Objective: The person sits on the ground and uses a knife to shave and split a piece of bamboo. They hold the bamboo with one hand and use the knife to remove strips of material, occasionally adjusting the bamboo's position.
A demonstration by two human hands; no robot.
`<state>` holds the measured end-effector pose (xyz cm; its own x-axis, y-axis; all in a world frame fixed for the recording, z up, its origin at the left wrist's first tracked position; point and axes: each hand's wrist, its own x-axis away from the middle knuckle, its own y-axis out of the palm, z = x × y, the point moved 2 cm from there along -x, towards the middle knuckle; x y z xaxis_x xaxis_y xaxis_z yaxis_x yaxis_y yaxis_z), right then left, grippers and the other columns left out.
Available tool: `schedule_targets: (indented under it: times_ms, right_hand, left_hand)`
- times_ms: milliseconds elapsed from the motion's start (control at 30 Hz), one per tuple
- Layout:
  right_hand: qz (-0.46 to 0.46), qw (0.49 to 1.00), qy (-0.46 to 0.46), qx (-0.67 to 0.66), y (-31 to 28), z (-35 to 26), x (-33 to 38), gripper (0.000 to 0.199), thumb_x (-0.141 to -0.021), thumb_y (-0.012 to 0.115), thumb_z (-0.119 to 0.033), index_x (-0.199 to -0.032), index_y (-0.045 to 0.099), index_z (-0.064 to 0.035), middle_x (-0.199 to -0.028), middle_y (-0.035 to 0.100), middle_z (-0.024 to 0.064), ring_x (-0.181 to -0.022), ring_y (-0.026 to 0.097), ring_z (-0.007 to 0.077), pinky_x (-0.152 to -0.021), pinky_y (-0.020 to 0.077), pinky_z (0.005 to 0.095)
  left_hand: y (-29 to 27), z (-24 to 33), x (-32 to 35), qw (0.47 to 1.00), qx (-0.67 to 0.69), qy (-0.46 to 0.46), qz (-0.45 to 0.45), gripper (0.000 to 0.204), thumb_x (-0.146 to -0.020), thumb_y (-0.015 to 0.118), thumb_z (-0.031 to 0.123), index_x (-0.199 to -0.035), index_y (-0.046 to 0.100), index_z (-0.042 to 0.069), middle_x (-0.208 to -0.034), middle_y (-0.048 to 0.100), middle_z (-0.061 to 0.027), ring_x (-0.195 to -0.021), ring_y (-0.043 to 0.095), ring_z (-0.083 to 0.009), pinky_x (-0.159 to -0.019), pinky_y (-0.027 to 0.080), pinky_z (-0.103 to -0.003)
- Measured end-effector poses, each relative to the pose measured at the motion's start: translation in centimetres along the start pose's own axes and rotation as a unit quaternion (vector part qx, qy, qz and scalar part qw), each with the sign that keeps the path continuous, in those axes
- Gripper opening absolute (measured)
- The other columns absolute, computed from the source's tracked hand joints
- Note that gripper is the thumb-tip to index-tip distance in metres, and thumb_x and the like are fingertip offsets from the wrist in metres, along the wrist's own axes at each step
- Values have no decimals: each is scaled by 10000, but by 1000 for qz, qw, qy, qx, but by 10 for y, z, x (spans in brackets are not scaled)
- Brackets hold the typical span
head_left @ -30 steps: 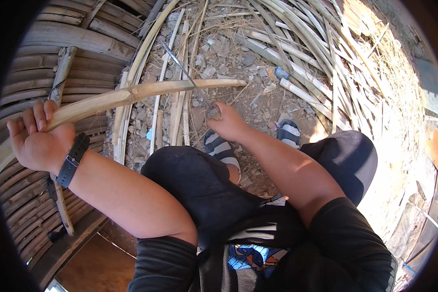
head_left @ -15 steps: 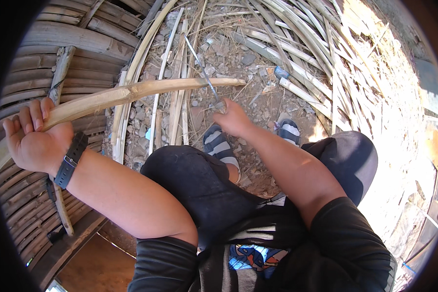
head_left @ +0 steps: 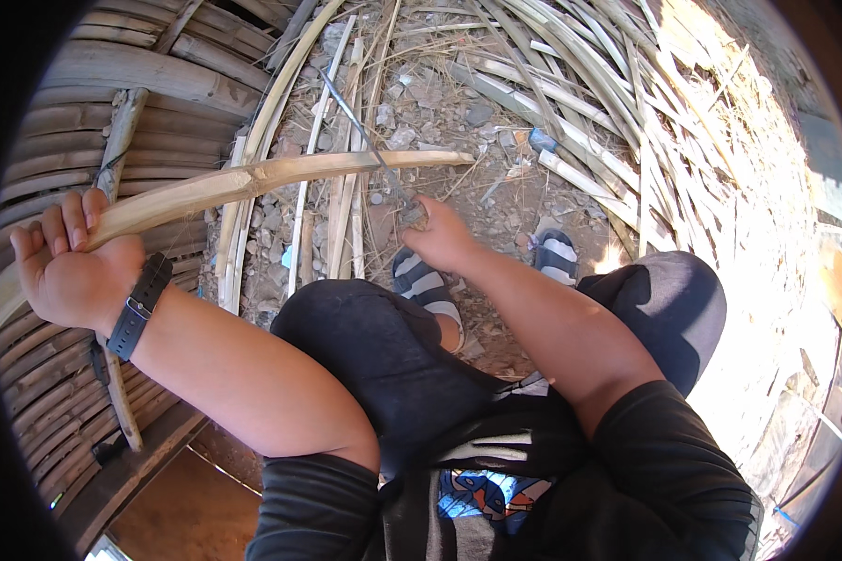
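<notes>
Fingers (head_left: 73, 224) of the left hand (head_left: 79, 280) are curled over the pole (head_left: 243, 180), with the palm turned upward. This pole lies across the view, farther out than the left knee (head_left: 341, 323). Its long axis rises from the lower left, bends slightly, then goes almost level; the thin tip points to the right, over the stony ground (head_left: 510, 224). The right hand (head_left: 438, 238) is clenched on the near end of the blade (head_left: 353, 117), which points to the upper left and crosses the pole; whether they touch, I cannot tell.
</notes>
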<state>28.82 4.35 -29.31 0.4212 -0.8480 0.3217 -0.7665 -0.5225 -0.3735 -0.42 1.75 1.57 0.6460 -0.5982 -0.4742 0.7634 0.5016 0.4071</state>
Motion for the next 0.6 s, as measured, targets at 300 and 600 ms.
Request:
schedule_targets:
  times_ms: [300, 600]
  right_hand:
    - [-40, 995, 67, -57, -12, -19, 2, 609, -798, 677, -198, -1304, 509, 95, -793, 680, 197, -633, 680, 276, -644, 544, 381]
    - [-5, 999, 19, -25, 4, 18, -1, 522, -805, 671, -199, -1250, 556, 48, -818, 694, 191, -708, 689, 285, -714, 539, 397]
  left_hand:
    - [-1, 1, -3, 1000, 4, 6, -6, 285, -1011, 376, 190, -727, 365, 159, -574, 296, 25, -493, 279, -121, -517, 286, -307]
    - [1, 0, 0, 1000, 7, -4, 4, 291, -1004, 392, 196, -716, 371, 158, -574, 305, 22, -494, 288, -122, -523, 290, -307]
